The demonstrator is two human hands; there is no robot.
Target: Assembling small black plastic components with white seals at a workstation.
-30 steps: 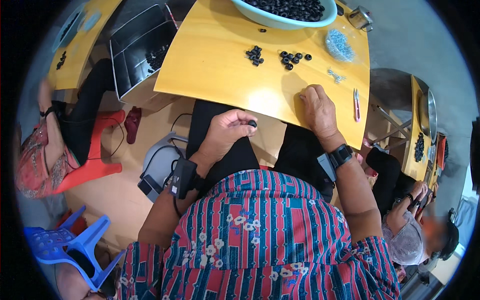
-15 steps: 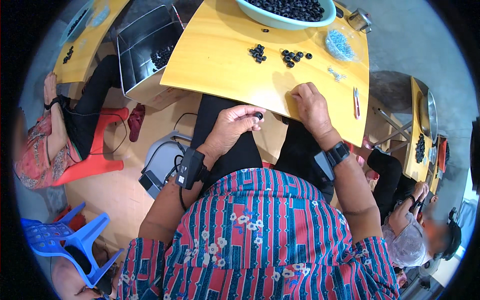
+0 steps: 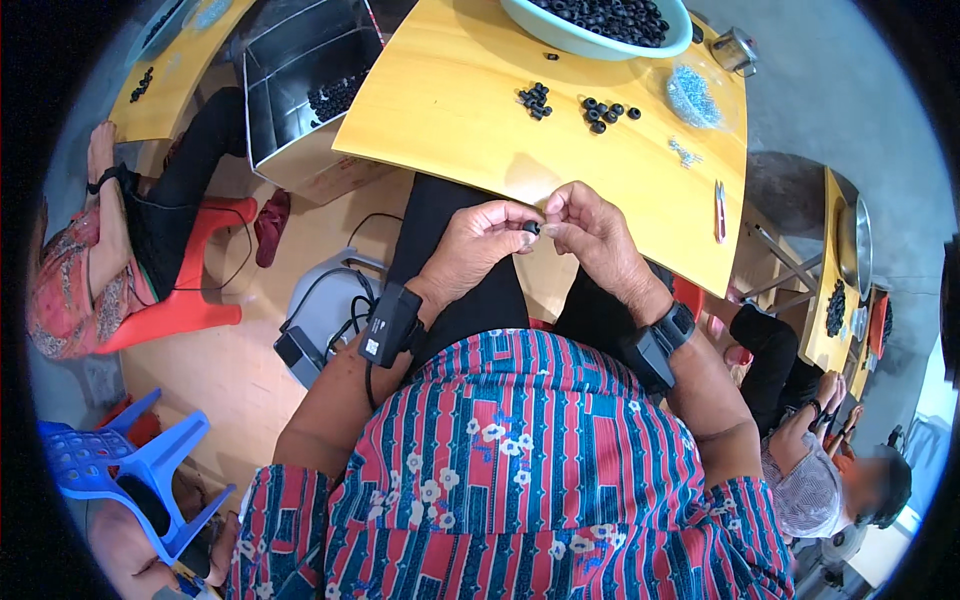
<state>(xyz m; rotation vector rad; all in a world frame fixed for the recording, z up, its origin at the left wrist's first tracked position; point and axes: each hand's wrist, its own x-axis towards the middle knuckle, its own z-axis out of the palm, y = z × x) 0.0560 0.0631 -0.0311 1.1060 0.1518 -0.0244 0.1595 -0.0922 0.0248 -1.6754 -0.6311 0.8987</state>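
Note:
Just off the table's near edge, my left hand (image 3: 478, 245) pinches a small black ring-like part (image 3: 531, 228) between thumb and fingertips. My right hand (image 3: 597, 243) meets it there, thumb and forefinger pressed together right beside the part. Whatever sits between those right fingertips is too small to make out. On the yellow table (image 3: 450, 110) beyond lie a pile of small black pieces (image 3: 536, 101) and a group of larger black round parts (image 3: 600, 115). Farther right are a few loose pale-blue pieces (image 3: 685, 153) and thread snips (image 3: 720, 212) with a red handle.
A pale-green basin (image 3: 600, 48) full of black parts stands at the table's far side. Near it are a clear bowl of pale-blue pieces (image 3: 692, 97) and a metal cup (image 3: 735, 50). An open box (image 3: 310, 100) adjoins the table's left. Other people sit left and right.
My right hand has come off the tabletop and moved left to the black part. My left hand still holds that part, a little farther right in the picture.

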